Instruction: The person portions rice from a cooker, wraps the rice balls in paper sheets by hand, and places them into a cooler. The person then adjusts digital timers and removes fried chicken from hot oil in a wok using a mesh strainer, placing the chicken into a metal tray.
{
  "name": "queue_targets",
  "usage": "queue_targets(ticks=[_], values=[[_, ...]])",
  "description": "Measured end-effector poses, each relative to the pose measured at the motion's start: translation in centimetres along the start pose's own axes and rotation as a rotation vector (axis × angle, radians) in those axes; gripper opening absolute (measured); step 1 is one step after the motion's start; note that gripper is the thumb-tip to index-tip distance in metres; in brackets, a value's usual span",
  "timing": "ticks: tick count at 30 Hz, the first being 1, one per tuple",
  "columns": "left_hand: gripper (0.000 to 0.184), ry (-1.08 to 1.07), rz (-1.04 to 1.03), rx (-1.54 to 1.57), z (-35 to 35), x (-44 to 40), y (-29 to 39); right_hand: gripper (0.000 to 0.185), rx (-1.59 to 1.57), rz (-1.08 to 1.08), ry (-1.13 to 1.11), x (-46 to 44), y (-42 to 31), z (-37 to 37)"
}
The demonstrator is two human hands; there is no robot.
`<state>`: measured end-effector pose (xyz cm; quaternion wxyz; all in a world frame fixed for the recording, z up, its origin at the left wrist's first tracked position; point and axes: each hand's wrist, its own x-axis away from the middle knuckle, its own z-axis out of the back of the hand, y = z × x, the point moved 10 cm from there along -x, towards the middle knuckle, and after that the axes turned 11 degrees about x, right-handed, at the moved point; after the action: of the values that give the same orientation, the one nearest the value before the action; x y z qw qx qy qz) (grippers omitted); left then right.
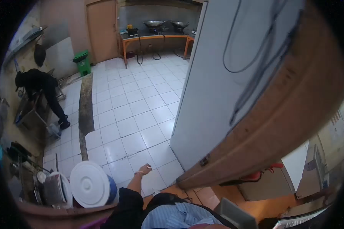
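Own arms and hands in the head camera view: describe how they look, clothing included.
Only the left hand shows; the right hand is out of view. The left arm has a loose black sleeve that ends partway down, leaving the forearm bare. A thin reddish band circles the wrist. No glove is visible, and the fingers are too small to detail.

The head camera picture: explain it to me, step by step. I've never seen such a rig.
There is no machine here: a person wears the camera on their head, and it looks forward and down. The striped clothing at the bottom is the wearer's. Their left hand reaches out over the tiled floor; a pale speck shows at its grip, too small to name. The right hand is out of view. Near the left hand stands a tub with a white lid. Farther off, wide pans sit on an orange-framed counter. At left, another person bends forward.
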<state>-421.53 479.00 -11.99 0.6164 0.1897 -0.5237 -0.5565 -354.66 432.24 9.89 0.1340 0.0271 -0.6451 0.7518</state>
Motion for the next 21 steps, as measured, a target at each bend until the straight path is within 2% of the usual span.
queue_targets(ticks=[2, 5, 7, 8, 9, 10, 11, 12, 13, 14, 16, 18, 20, 21], values=[[0.04, -0.034, 0.238, 0.042, 6.7, -0.8, -1.2, 0.042, 0.006, -0.016, 0.0, 3.7, 0.6, -4.5], [0.04, 0.092, 0.348, -0.008, 18.3, -2.6, -6.2, 0.042, 0.036, -0.018, -0.013, 8.9, 0.7, -11.8], [0.043, 0.215, 0.38, 0.043, 25.7, -4.0, -13.0, 0.043, 0.034, -0.024, -0.028, 12.3, 1.2, -17.0], [0.043, 0.221, 0.553, -0.183, 29.2, -2.7, -13.5, 0.043, 0.029, -0.032, -0.035, 14.1, 1.6, -19.8], [0.041, 0.063, 0.711, -0.283, 31.2, -3.3, -16.4, 0.043, 0.031, -0.025, -0.033, 16.2, 2.0, -22.7], [0.037, 0.09, 0.794, -0.105, 33.0, -3.8, -21.8, 0.043, 0.029, -0.029, -0.034, 18.1, 2.7, -25.6], [0.027, 0.058, 0.724, 0.254, 35.4, -4.3, -21.3, 0.043, 0.021, -0.039, -0.032, 20.1, 3.6, -28.7], [0.039, -0.036, 1.009, -0.025, 36.6, -4.3, -25.4, 0.043, 0.018, -0.052, -0.034, 22.3, 4.6, -31.8], [0.041, -0.399, 0.137, -0.321, 36.9, -7.9, -19.2, 0.043, 0.015, -0.058, -0.035, 24.2, 5.5, -34.9], [0.041, -0.4, 0.137, -0.334, 39.2, -10.8, -19.2, 0.043, 0.01, -0.065, -0.038, 26.1, 6.1, -38.1], [0.042, -0.255, 0.59, -0.206, 44.9, -18.9, -22.6, 0.044, -0.008, -0.081, -0.038, 30.4, 7.3, -45.1], [0.044, -0.039, 0.914, -0.18, 49.8, -26.9, -21.3, 0.044, -0.034, -0.103, -0.032, 34.8, 7.8, -51.2], [0.046, -0.032, 0.674, -0.423, 53.6, -38.2, -13.0, 0.044, -0.038, -0.128, -0.029, 39.1, 8.0, -57.3], [0.046, -0.116, 0.574, -0.568, 54.1, -44.8, -9.4, 0.044, -0.044, -0.144, -0.031, 41.2, 8.1, -60.5]])
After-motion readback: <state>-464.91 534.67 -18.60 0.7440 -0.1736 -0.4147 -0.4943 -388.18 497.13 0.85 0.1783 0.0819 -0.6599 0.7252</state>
